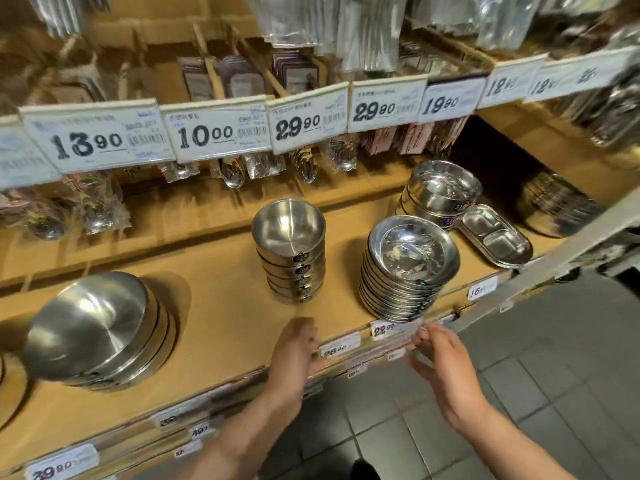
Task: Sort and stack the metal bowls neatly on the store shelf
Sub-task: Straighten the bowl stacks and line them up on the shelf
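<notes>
Fingers loose on both: our left hand [294,355] and right hand [440,368] hover empty at the shelf edge [242,341], below the shallow bowl stack [405,271].

**Bare hands, bare forearms**

Two arms come up from the bottom of the view, and there's nothing on either of them: no sleeve, no cuff, no glove. The left hand [294,351] is bare to the wrist and beyond, with no watch or band showing. The right hand [441,368] is bare too, its fingertips smeared by motion blur, so rings can't be told.
</notes>
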{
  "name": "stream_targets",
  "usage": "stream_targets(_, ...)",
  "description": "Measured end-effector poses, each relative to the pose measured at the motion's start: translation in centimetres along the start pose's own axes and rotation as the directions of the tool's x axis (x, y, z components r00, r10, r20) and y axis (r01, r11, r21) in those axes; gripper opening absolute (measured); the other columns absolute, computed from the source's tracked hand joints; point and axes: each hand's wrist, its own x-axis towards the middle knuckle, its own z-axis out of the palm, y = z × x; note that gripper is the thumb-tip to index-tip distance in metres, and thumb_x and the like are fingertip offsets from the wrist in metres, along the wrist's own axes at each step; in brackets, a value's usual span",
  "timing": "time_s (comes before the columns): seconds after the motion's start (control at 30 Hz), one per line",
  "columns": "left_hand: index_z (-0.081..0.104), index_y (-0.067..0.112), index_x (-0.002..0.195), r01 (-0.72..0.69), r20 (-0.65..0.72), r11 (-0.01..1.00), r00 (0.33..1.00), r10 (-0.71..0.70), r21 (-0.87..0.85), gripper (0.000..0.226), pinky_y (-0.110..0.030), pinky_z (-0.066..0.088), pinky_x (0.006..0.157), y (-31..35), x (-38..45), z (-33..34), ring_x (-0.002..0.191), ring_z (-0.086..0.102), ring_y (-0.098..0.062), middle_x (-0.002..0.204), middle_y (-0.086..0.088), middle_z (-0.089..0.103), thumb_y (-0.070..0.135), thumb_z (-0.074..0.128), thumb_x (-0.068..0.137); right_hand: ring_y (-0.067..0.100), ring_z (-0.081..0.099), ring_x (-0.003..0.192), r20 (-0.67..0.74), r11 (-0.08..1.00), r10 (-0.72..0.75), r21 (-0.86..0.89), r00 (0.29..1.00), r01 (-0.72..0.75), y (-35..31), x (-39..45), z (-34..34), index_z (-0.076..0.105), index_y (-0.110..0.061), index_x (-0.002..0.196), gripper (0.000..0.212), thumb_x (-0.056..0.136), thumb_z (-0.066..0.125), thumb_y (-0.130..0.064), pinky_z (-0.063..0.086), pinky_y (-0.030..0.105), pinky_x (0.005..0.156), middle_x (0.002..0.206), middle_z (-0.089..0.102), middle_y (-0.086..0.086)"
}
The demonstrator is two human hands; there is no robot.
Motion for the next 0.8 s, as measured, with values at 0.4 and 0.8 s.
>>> stream_targets(0.4,0.045,0.045,0.132,0.016,0.149,0.996,0.989,-0.003,-0.09,0.04,-0.037,0.056,0.075,0.5,1.1,10.7,0.125,0.054,-0.015,0.14,0.016,0.053,0.059,0.05,0.095,0.012,0.065,0.118,0.3,1.0,0.022,-0.005,0.954,-0.021,-6.7,7.7,-1.1,0.068,-0.044,0.12,0.033,0.105,0.04,-0.051,0.061,0.029,0.077,0.124,0.072,-0.011)
stream_targets(0.8,0.071,0.03,0.11,-0.201,-0.283,0.917,0.954,0.102,-0.346,0.024,-0.041,0.058,0.087,0.4,2.8,12.6,0.102,0.072,-0.017,0.1,0.008,0.079,0.042,0.053,0.1,0.013,0.054,0.129,0.575,0.991,0.117,-0.018,0.81,-0.13,-8.3,10.4,0.9,0.044,-0.04,0.147,0.045,0.103,0.048,-0.047,0.051,0.041,0.104,0.137,0.055,-0.021)
